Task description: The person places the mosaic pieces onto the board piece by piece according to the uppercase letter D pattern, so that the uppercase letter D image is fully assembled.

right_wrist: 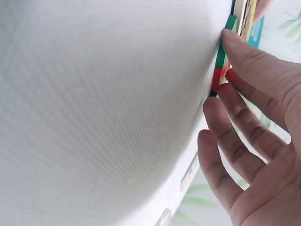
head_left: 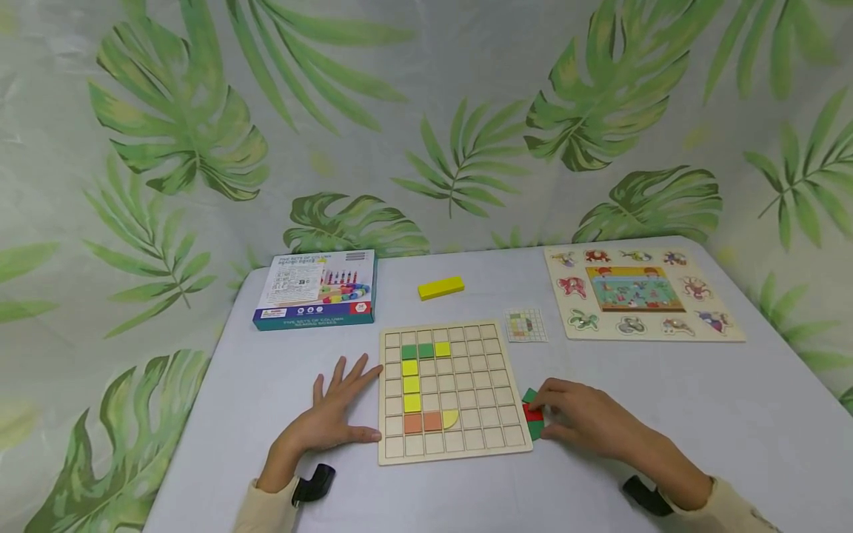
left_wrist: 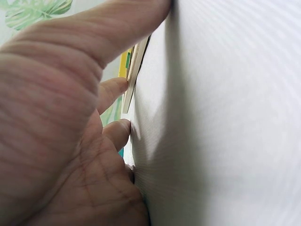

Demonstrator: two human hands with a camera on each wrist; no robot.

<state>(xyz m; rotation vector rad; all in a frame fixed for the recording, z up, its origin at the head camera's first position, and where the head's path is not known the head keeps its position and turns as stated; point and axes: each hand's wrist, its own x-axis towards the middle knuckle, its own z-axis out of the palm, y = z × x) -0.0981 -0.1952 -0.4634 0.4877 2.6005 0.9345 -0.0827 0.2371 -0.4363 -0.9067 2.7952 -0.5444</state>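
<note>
A wooden grid board (head_left: 476,429) lies flat, bearing green, yellow and orange square tiles (head_left: 413,423) and one yellow quarter-circle tile (head_left: 451,419). With fingers spread, my left hand (head_left: 326,420) touches the board's left edge with thumb and fingertips. At the lower right edge, my right hand (head_left: 589,418) touches a short row of tiles: a red tile (head_left: 534,414) between green tiles (head_left: 536,431). In the right wrist view the thumb rests against a green tile (right_wrist: 221,55); a fingertip meets the red tile (right_wrist: 216,79). The hand partly covers this row in the head view.
Behind the board lie a yellow bar (head_left: 441,288) and a small grid pattern card (head_left: 526,326). A boxed bead set (head_left: 316,289) stands back left. On the back right lies a sea-animal peg puzzle (head_left: 566,296). A leaf-print cloth (head_left: 466,74) hangs behind the table.
</note>
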